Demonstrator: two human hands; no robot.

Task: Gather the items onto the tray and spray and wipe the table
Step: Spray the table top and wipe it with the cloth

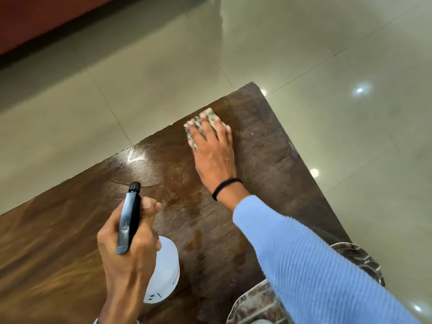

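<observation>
Wood grain of a dark table (70, 242) fills the lower left of the head view, its far corner jutting over pale glossy floor tiles (327, 54); the right hand (212, 150) lies flat, fingers spread, pressing a speckled grey cloth (201, 123) onto the tabletop near that far edge; a black band (225, 187) circles its wrist above a light blue knitted sleeve (315, 265); the left hand (129, 242) is closed around the neck of a white spray bottle (166, 272) with a black trigger head (129, 218), held over the near part of the table; wet streaks (194, 230) glisten on the surface between the two hands; no tray shows.
</observation>
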